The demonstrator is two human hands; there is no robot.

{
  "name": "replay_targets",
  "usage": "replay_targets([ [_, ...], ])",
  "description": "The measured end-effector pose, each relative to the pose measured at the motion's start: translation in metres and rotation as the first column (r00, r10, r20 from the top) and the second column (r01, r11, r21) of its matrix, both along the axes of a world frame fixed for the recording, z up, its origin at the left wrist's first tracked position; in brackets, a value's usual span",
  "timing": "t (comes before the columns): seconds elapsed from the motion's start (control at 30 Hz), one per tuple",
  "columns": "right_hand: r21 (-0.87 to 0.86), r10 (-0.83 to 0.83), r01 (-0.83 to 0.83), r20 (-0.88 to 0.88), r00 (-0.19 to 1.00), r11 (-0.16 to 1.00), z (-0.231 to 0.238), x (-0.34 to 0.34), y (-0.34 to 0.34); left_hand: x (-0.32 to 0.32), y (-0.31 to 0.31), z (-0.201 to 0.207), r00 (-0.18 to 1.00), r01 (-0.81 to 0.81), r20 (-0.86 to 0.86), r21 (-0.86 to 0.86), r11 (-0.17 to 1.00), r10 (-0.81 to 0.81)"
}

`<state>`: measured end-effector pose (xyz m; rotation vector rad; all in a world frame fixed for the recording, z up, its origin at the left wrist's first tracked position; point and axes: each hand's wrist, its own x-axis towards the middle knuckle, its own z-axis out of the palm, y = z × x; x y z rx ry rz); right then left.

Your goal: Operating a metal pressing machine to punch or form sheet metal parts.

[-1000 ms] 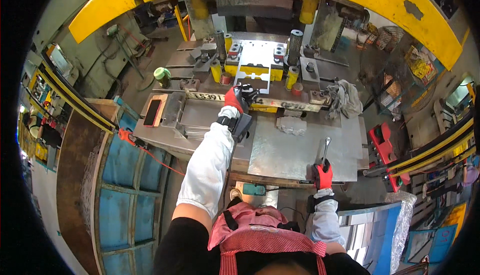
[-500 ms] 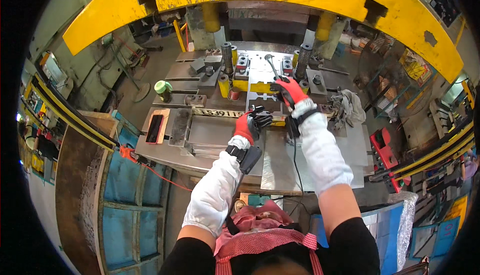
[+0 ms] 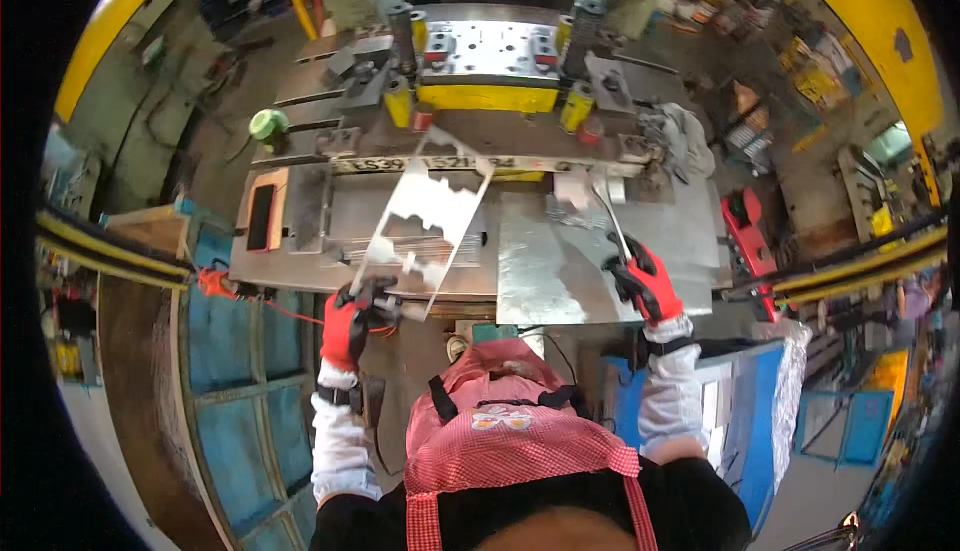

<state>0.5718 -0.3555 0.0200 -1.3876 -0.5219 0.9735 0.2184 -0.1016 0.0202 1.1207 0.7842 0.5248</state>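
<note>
My left hand point(image 3: 358, 323), in a red and black glove, is closed on the near end of a punched sheet-metal strip point(image 3: 432, 206). The strip has jagged cut-outs and slants up and away over the table's front edge. In my right hand point(image 3: 648, 286), gloved alike, is the handle of a thin metal rod tool point(image 3: 612, 219). Its far end meets a small pale flat piece point(image 3: 575, 189) above a flat metal sheet point(image 3: 555, 256); whether the piece hangs from it or lies there, I cannot tell. Beyond both hands is the press die's holed plate point(image 3: 487, 49).
Yellow posts and dark guide columns point(image 3: 402, 39) flank the die. A phone point(image 3: 262, 216) lies left, near a green-capped bottle point(image 3: 268, 126). Grey rags point(image 3: 680, 139) lie right, beyond a red control box point(image 3: 748, 231). Blue-panelled framing point(image 3: 236, 351) stands at the lower left.
Both hands have drawn back from the die toward me and moved apart. The punched strip is now out of the die in my left hand; the rod tool has come back with my right.
</note>
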Motion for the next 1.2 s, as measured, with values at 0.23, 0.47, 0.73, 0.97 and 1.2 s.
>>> replay_targets([
  [0.23,0.000,0.000,0.000,-0.153,0.988,1.000,-0.111,0.038,-0.020,-0.119,-0.018,-0.031,0.978,0.039,-0.206,0.120,0.992,-0.014],
  [0.47,-0.029,-0.170,0.168,-0.113,0.979,0.985,-0.074,0.021,-0.009,-0.142,-0.069,0.005,0.974,-0.208,-0.082,0.021,0.978,0.209],
  [0.73,0.004,-0.187,0.188,-0.080,0.979,0.982,-0.109,-0.001,-0.006,-0.253,-0.119,-0.056,0.838,-0.527,0.091,-0.117,0.842,0.538],
  [0.97,-0.126,-0.091,0.098,0.065,0.994,0.987,-0.125,0.016,-0.032,-0.272,-0.133,-0.032,0.781,-0.624,-0.005,-0.048,0.780,0.624],
  [1.2,-0.224,-0.034,0.061,0.120,0.992,0.973,-0.151,0.036,-0.007,-0.469,-0.119,-0.090,0.356,-0.909,0.595,0.041,0.416,0.720],
])
